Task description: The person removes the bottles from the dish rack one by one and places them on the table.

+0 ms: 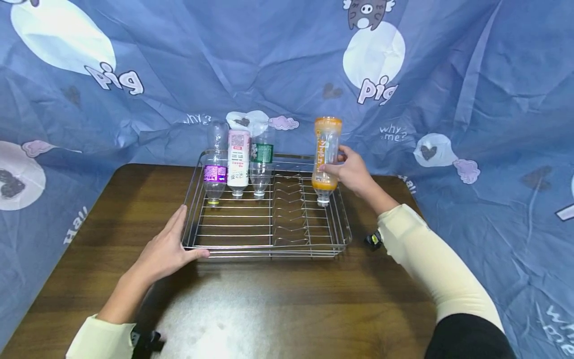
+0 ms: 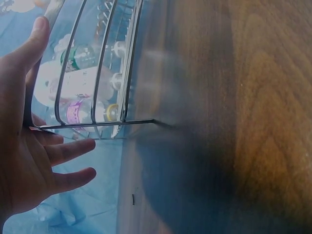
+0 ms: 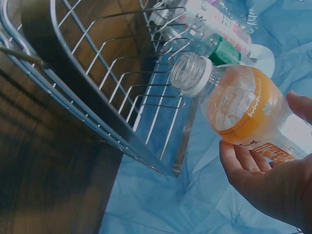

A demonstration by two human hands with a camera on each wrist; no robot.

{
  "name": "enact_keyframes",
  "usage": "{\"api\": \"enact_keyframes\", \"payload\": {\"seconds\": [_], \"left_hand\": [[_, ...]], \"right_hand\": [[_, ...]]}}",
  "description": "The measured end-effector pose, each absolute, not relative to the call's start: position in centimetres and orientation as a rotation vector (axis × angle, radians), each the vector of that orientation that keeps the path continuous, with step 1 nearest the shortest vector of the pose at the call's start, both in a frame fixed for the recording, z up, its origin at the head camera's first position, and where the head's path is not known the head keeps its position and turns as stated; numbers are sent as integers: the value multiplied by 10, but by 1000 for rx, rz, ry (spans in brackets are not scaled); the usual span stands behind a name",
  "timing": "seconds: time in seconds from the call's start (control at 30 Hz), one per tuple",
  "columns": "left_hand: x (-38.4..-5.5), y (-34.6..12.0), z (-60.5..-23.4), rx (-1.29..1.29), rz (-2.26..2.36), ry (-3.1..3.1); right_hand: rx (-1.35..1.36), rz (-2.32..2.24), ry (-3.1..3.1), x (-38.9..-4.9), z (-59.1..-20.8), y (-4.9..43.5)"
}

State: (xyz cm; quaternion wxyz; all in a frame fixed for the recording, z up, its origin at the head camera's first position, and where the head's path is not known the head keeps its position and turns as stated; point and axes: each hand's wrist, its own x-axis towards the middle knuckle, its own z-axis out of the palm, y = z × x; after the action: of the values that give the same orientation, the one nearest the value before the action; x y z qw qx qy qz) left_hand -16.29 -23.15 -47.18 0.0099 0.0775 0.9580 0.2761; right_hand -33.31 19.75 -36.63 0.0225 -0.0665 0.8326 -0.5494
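My right hand [image 1: 353,171] grips a clear plastic bottle with an orange label [image 1: 326,154], held upside down over the right part of the wire dish rack [image 1: 287,247]. The bottle's neck is uncapped in the right wrist view. My left hand [image 1: 163,249] rests against the rack's front left corner, fingers straight along the side and thumb on the front rim. Three bottles stand upside down at the rack's back left: a clear one with a purple label [image 1: 215,173], a white-and-pink one [image 1: 238,158], and a clear one with a green label [image 1: 261,153].
The rack has a row of wavy wire dividers [image 1: 289,204] right of its middle. It stands on a brown wooden table [image 1: 287,304]. A blue printed cloth [image 1: 278,65] hangs close behind the table.
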Motion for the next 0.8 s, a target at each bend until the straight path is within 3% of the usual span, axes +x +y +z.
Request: {"api": "enact_keyframes", "payload": {"seconds": [0.8], "left_hand": [[-161, -229, -469, 243, 829, 2987]], "right_hand": [[-247, -1804, 2496, -300, -346, 199]]}}
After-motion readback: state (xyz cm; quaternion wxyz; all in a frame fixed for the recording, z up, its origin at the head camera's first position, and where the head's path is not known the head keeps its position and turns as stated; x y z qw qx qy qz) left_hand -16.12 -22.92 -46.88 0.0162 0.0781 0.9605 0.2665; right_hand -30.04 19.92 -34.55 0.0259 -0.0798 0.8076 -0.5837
